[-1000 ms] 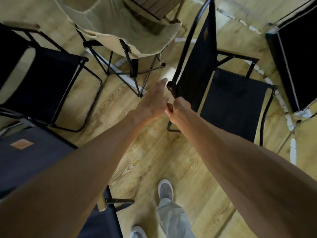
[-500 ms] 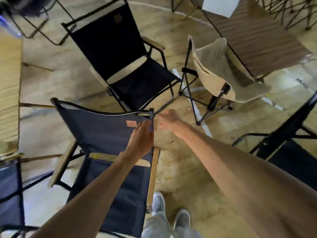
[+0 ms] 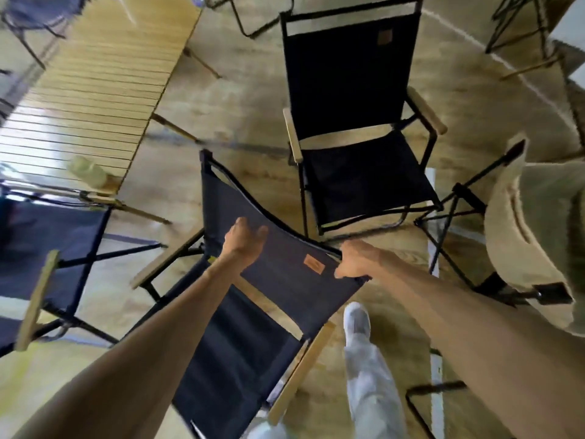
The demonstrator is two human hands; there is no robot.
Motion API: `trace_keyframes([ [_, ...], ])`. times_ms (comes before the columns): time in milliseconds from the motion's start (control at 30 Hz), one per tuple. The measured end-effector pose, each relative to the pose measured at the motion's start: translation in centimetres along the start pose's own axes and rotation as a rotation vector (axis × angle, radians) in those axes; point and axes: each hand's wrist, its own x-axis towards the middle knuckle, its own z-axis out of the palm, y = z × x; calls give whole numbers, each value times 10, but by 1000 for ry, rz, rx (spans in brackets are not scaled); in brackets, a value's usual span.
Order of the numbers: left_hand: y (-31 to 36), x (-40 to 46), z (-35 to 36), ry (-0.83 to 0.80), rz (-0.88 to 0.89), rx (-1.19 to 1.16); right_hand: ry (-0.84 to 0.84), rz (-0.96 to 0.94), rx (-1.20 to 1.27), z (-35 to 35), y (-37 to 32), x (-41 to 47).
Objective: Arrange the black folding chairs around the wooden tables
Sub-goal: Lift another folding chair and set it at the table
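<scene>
A black folding chair [image 3: 278,267] with wooden armrests stands right below me, its backrest towards me. My right hand [image 3: 354,259] grips the top right corner of that backrest. My left hand [image 3: 243,240] lies over the backrest's top edge near the middle, fingers reaching past the rim. A second black folding chair [image 3: 357,128] stands beyond it, facing me. A slatted wooden table [image 3: 95,90] fills the upper left, and another dark chair [image 3: 41,248] sits at its near end.
A beige fabric chair [image 3: 525,236] on a black frame stands at the right. A pale bottle [image 3: 87,172] lies at the table's near edge. More chair legs [image 3: 519,33] show at the top right. My white shoe [image 3: 357,321] is on the wood floor by the held chair.
I have turned left, away from the earlier chair on the right. Both hands have moved to the nearer chair's backrest; the left slid towards its middle and the right took its corner.
</scene>
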Motion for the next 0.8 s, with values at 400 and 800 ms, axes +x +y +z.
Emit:
trace_keyframes([
  [400,85,45,56,92,-287,-172,-468,-140,8,-13,26,58],
  [800,133,4,93,-213,11,-261,-823,39,294,8,52,-2],
])
